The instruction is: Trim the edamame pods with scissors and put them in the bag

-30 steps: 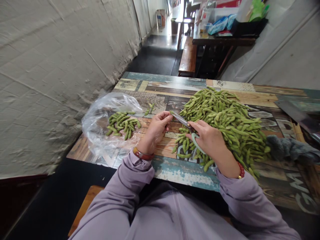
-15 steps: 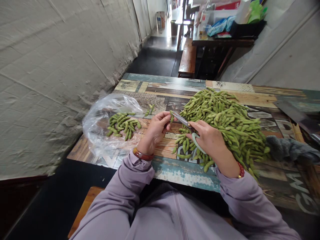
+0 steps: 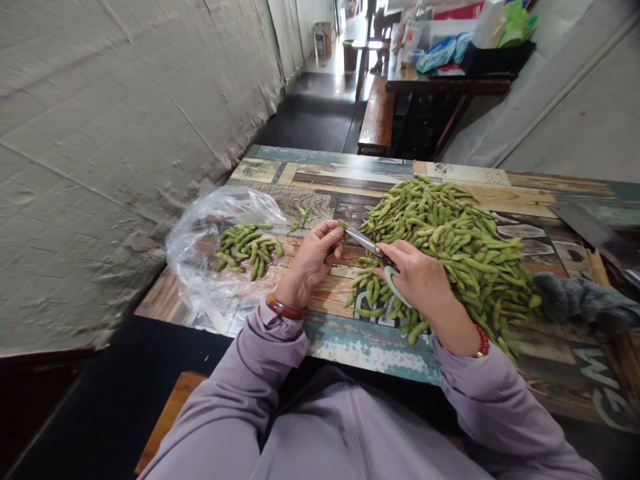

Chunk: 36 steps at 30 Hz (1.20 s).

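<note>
Between the thumb and fingers of my left hand (image 3: 316, 252) is a green edamame pod (image 3: 342, 225), mostly covered by the fingertips. My right hand (image 3: 419, 275) grips a pair of scissors (image 3: 365, 241) by pale green handles; the blade tips point left and meet the pod. Beside and beyond my right hand spreads a large heap of edamame pods (image 3: 440, 233). A smaller group of pods (image 3: 247, 247) lies left of my left hand, on a clear plastic bag (image 3: 190, 253).
A few pod scraps (image 3: 301, 218) lie on the patchwork-patterned table (image 3: 370, 347). At the right are a grey cloth (image 3: 580, 300) and a dark flat blade-like object (image 3: 590, 227). A rough white wall (image 3: 125, 133) borders the left; a bench (image 3: 377, 113) stands beyond.
The pod in my left hand has turned in the fingers, so less of it hangs below them. The scissors and my right hand stay almost in place.
</note>
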Tool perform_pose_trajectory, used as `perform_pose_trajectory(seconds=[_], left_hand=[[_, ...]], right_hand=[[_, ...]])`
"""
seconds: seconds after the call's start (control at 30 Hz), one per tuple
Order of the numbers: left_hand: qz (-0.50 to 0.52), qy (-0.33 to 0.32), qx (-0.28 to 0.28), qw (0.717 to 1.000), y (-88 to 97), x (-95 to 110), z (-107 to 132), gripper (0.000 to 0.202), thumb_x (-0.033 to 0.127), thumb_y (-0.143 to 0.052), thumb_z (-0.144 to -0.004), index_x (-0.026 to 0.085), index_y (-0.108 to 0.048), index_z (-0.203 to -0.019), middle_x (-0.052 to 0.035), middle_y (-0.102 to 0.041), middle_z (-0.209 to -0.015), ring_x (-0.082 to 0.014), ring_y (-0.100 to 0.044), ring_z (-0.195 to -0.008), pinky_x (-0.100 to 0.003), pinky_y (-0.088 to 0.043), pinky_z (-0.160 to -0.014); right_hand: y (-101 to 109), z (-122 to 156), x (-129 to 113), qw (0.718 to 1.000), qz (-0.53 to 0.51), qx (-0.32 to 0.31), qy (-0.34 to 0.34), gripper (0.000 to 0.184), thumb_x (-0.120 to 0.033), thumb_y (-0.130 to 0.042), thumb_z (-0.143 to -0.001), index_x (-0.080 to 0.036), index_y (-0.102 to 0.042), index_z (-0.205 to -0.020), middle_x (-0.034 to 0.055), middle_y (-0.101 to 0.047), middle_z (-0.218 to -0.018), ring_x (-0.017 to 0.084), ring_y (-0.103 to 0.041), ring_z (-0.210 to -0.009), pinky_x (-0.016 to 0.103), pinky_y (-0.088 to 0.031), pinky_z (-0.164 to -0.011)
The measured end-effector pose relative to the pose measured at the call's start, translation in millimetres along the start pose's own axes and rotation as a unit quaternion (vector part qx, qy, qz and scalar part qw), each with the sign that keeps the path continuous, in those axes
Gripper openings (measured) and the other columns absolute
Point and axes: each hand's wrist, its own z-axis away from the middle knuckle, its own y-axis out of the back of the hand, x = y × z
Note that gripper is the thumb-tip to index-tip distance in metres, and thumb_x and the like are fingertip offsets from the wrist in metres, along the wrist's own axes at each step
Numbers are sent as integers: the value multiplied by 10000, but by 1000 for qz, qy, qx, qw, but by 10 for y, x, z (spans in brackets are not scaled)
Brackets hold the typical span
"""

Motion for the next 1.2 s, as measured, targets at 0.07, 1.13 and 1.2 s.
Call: perform_pose_trajectory(seconds=[0.07,1.13,1.2], left_hand=[[-3,1,8,1000,2,5,1,338,259,-826,-651,171,-541,-812,82,-526,-611,-20,-440,-400,-149,-204,-357],[-22,-38,11,999,-2,-10,8,320,235,-843,-620,160,-611,-827,80,-526,-631,-15,-437,-406,-150,-253,-367],[-16,-27,9,999,-1,-3,7,364,226,-843,-623,157,-673,-937,69,-550,-659,-9,-422,-416,-156,-229,-369]], right_hand=[[5,2,-4,1000,3,0,1,381,-355,-609,-920,-252,-635,-1286,56,-703,-1098,213,-667,-853,293,-428,-608],[-52,-1,26,999,-32,14,23,336,-343,-608,-933,-229,-652,-1246,68,-705,-1092,210,-665,-879,276,-460,-658],[-51,0,24,999,-35,15,25,339,-342,-609,-932,-230,-651,-1249,68,-703,-1095,210,-665,-877,278,-462,-657]])
